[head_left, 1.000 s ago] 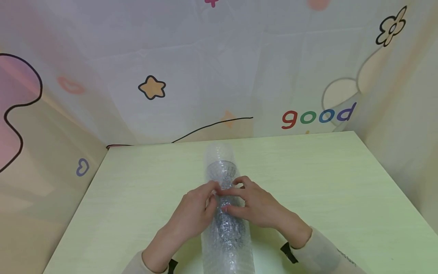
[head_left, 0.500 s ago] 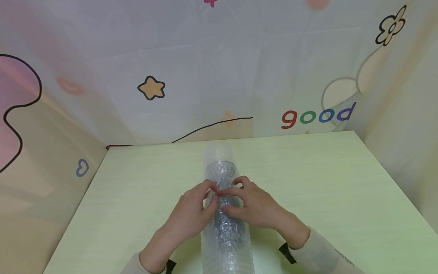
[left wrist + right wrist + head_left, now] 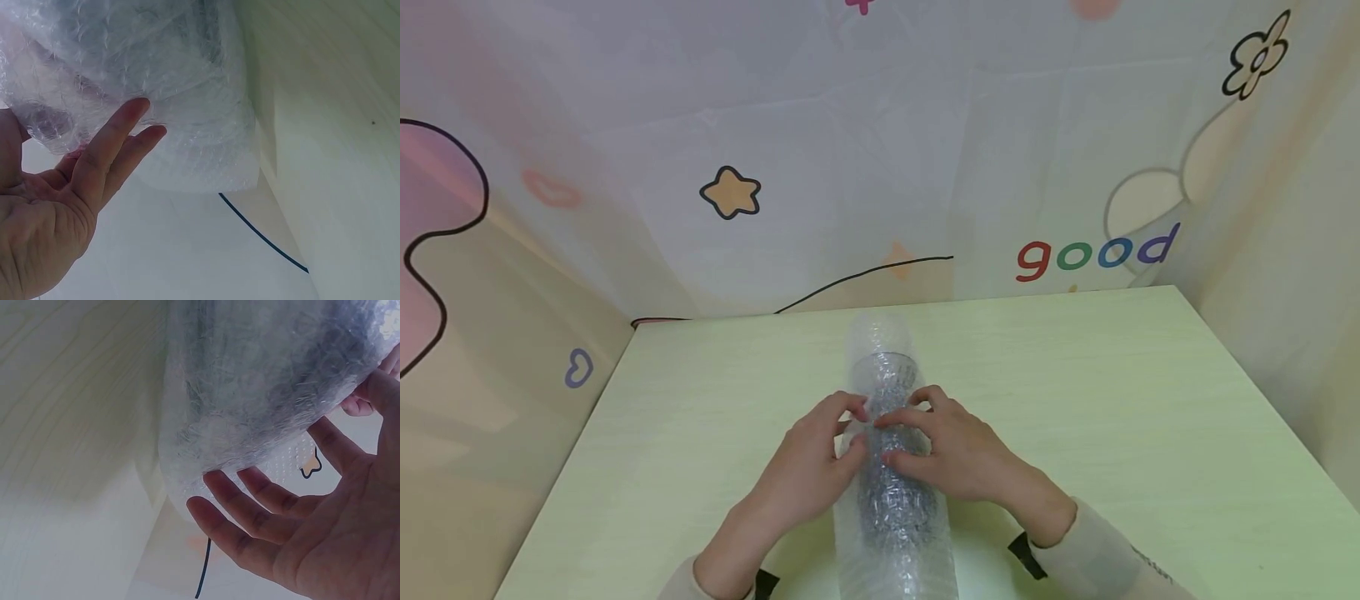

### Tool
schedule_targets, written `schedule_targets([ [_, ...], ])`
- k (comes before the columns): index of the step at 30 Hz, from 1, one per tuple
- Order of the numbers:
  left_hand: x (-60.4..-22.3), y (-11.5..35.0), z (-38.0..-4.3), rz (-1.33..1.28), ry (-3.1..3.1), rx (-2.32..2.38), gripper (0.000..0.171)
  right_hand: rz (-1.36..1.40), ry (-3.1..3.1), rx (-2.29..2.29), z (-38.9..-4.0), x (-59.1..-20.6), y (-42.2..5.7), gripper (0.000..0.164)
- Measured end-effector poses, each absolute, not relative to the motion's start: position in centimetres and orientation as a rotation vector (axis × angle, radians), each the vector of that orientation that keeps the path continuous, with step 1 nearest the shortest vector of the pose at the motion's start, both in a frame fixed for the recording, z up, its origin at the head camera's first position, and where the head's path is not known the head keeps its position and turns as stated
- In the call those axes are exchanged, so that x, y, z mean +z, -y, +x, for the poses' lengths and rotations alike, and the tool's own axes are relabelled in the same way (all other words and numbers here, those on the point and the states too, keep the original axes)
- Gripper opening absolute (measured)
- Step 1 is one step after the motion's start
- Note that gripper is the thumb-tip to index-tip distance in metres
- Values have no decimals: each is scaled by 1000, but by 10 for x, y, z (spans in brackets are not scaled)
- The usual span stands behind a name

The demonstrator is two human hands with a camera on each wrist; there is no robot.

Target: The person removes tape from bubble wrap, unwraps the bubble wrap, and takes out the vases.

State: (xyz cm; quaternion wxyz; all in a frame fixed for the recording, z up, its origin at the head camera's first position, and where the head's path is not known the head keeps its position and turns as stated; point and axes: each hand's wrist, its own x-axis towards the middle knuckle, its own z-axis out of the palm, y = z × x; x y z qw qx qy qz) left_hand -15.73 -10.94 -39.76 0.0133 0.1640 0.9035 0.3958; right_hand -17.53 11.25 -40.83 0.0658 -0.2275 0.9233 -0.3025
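A long bundle in clear bubble wrap [image 3: 902, 533] lies lengthwise on the table, with something dark and roundish showing through the layers. My left hand [image 3: 808, 467] is at its left side, thumb and fingers bent at the loose edge of the wrap. In the left wrist view two fingers [image 3: 119, 137] reach along the wrap, and the wrap's edge passes between thumb and fingers. My right hand [image 3: 966, 450] rests on the bundle from the right, fingers spread and slightly bent. The right wrist view shows its fingertips [image 3: 219, 481] against the wrap's side. The wrapped item is partly hidden.
The pale wooden table [image 3: 1112, 400] extends to both sides of the bundle. A printed cloth [image 3: 880, 167] hangs behind the table's far edge, and further cloth borders the left and right. Black straps [image 3: 1027, 557] show at the sleeves.
My left hand has shifted left and away from the right fingertips, and the wrap's left edge has moved out a little with it. The right hand stays nearly in place.
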Motion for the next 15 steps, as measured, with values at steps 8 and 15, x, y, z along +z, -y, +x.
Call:
schedule_targets([
  [8, -398, 115, -156, 495, -2813, 1246, 22, -679, -2777, -928, -175, -410, -113, 35],
  [15, -397, 120, -156, 455, -2820, 1242, 30, -674, -2767, -940, -176, -410, -112, 35],
])
